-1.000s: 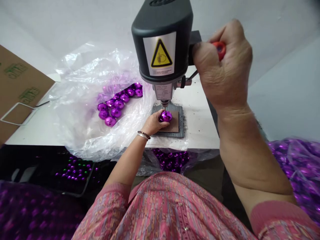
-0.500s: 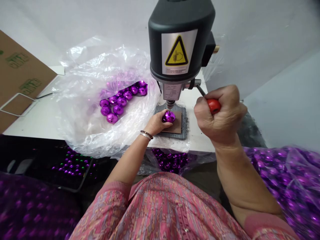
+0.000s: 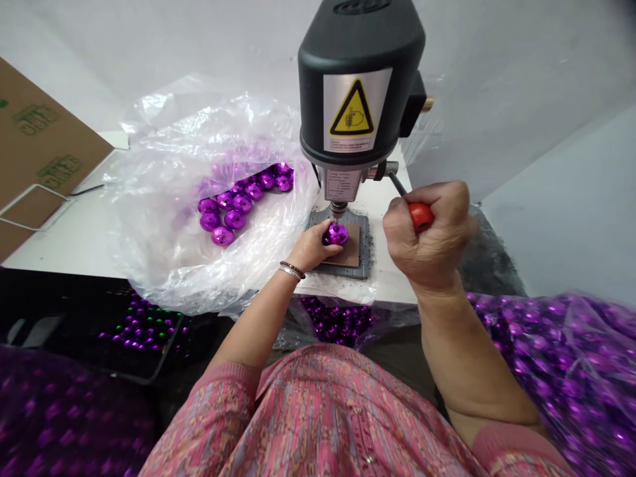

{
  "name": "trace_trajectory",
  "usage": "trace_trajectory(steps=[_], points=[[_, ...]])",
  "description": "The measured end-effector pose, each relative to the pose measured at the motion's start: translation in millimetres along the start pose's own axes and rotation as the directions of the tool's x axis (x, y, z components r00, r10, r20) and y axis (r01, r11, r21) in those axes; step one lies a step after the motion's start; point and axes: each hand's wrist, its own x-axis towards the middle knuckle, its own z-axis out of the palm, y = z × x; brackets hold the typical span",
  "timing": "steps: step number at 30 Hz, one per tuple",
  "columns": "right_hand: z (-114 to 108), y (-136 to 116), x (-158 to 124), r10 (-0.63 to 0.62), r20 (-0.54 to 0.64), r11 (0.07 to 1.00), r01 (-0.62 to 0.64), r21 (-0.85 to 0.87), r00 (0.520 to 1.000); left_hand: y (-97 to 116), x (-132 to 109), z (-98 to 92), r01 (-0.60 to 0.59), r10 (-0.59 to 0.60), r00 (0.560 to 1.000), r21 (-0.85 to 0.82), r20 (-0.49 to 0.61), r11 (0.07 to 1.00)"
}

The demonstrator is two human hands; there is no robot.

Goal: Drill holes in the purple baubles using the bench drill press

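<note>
A shiny purple faceted ball [image 3: 336, 234] rests on a brown board [image 3: 348, 252] over the grey base [image 3: 365, 232] of a drill press [image 3: 362, 99]. My left hand [image 3: 314, 248] is closed on the ball's left side, thumb in front. Directly above the ball is the drill chuck [image 3: 338, 209]; whether the bit is inside the ball I cannot tell. My right hand [image 3: 430, 232] is wrapped round the red knob [image 3: 421, 216] of the press's feed lever [image 3: 396, 183], to the right of the machine.
Left of the press, a clear plastic bag [image 3: 169, 252] lies on the white table [image 3: 59, 242] with several purple balls [image 3: 234, 211] at its mouth. A cardboard box [image 3: 42, 152] stands far left. Bagged purple balls [image 3: 556, 358] fill the lower right. Dark shavings surround the base.
My right hand has shifted slightly left and down with the red lever knob. My left hand stays on the ball. The view has tilted a little.
</note>
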Motion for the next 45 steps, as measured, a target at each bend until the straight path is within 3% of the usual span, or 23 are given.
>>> trace_trajectory(steps=[6,11,14,20,24,30,34,37,41,45], points=[[3,0,-3,0.033,0.012,0.999,-0.032,-0.027,0.999,1,0,0.7,-0.013,0.014,1.000,0.032,-0.012,0.999],[11,2,-10,-0.084,-0.150,0.996,0.085,-0.002,0.985,1,0,0.6,-0.020,0.021,1.000,0.058,-0.007,0.998],[16,4,-15,-0.096,-0.207,0.995,0.093,-0.025,0.974,2,-1,0.7,-0.018,0.019,1.000,0.060,-0.003,0.998],[23,7,-22,-0.045,-0.223,0.999,0.045,-0.007,0.974,1,-1,2.0,-0.019,0.021,0.999,0.052,-0.025,0.998],[27,6,-22,-0.081,-0.283,0.994,0.097,0.044,0.956,1,-1,1.5,-0.024,0.025,1.000,0.042,-0.011,0.999],[30,7,-29,-0.124,-0.270,0.980,0.161,0.120,0.955,0,0,1.2,-0.031,0.031,0.999,0.013,-0.008,0.999],[21,-1,-7,-0.049,-0.282,0.988,0.088,0.130,0.958,-6,1,3.6,-0.030,0.030,0.999,-0.035,-0.012,0.999],[11,-9,24,0.066,-0.180,0.987,-0.038,0.154,0.981,-11,0,4.3,-0.050,0.049,0.999,-0.114,-0.010,0.992],[5,-14,52,0.178,-0.056,0.966,-0.164,0.202,0.982,-18,-8,4.8,-0.135,0.135,0.991,-0.166,-0.011,0.977],[6,-13,52,0.199,-0.055,0.960,-0.183,0.211,0.978,-21,-33,1.1,-0.295,0.300,0.954,-0.151,0.014,0.944]])
